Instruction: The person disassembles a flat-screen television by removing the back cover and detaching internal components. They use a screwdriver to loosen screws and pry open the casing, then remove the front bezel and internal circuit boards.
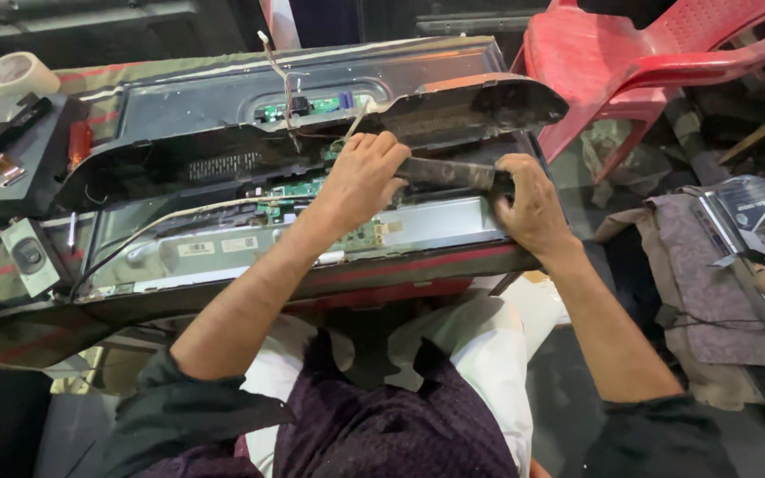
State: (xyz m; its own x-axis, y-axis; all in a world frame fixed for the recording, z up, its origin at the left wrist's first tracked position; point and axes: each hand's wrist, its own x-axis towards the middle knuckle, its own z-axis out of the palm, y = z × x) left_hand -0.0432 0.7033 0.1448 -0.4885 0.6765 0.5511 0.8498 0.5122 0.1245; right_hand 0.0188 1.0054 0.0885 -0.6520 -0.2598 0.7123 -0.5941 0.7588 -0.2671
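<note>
A person seated at a cluttered workbench, flat-panel TV (312, 239) lying face-down across it w/ its dark plastic back cover (312, 142) lifted and tilted up off the metal chassis. Left hand (360, 181) is curled over a narrow dark strip (449, 173) that runs between the two hands, fingers bent down over the strip's near end, thumb side not clear from here. Right hand (529, 208) is closed round the strip's other end, fingers wrapped, knuckles up. The strip sits just under the raised cover's lower edge, above the silver chassis plate, approx. mid-panel and towards the right. Green circuit boards (298, 190) show in the gap btwn cover and chassis; a thin wire (281, 75) stands up from the upper board area.

Judging by the grip, the step in hand looks like working that strip loose from, or seating it along, the cover edge; can't tell which. Next move would prob. call for even pull or push from both ends so the strip doesn't twist, and for keeping the left wrist clear of the boards and loose wire right beneath it.

Around: roll of tape (19, 71) at far left, red plastic chair (630, 62) behind the bench, cloth-draped pile (710, 274) at right.
</note>
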